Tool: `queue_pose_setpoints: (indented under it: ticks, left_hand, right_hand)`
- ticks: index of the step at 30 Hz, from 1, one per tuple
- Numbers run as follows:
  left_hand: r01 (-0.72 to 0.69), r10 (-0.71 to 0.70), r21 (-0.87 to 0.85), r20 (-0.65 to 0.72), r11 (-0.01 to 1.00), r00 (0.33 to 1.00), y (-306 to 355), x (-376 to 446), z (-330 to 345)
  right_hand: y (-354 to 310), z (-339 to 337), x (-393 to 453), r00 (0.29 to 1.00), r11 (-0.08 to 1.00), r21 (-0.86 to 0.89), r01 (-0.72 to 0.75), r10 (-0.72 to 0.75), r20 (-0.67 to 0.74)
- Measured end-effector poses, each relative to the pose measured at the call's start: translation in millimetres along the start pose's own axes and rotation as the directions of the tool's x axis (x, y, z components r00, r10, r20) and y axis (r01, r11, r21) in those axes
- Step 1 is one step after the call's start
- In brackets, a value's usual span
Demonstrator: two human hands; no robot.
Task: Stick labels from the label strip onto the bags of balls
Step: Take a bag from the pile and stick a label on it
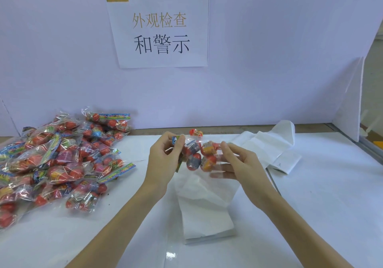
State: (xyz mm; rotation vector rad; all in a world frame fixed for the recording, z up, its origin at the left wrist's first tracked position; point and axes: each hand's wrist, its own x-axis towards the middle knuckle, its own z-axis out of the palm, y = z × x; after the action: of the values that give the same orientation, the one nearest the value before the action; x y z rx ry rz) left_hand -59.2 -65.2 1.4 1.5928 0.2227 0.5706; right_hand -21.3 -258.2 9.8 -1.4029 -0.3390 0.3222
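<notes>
White tabletop (310,216) fills the lower frame, backed by a pale wall panel (269,60) carrying a printed paper sign (159,29) at upper centre. A second panel (350,110) closes the right side, with a gap beyond it at the far right edge. At centre, the left hand (163,160) pinches one end of a clear bag of balls (196,154), raised off the table; the right hand (238,162) holds the other side with fingers spread behind the plastic. A heap of bagged balls (58,160) crowds the left edge. The white label strip (269,143) trails from right of centre down beneath the hands. Bare tabletop lies lower right.
</notes>
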Motion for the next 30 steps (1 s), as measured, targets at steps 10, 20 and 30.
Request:
queue_pose_setpoints:
  ticks: [10, 20, 30]
  left_hand:
    - [-0.062, 0.072, 0.166, -0.054, 0.984, 0.996, -1, 0, 1]
    - [0.058, -0.064, 0.03, 0.259, 0.998, 0.964, 10, -13, 12]
    - [0.084, -0.078, -0.122, 0.056, 0.989, 0.995, 7, -1, 1]
  right_hand:
    - [0, -3, 3, 0.999, 0.999, 0.048, -0.025, 0.027, -0.044]
    - [-1, -2, 0, 0.99, 0.968, -0.228, 0.104, -0.123, -0.071]
    - [2, -2, 0, 0.996, 0.944, -0.324, 0.068, -0.044, 0.081]
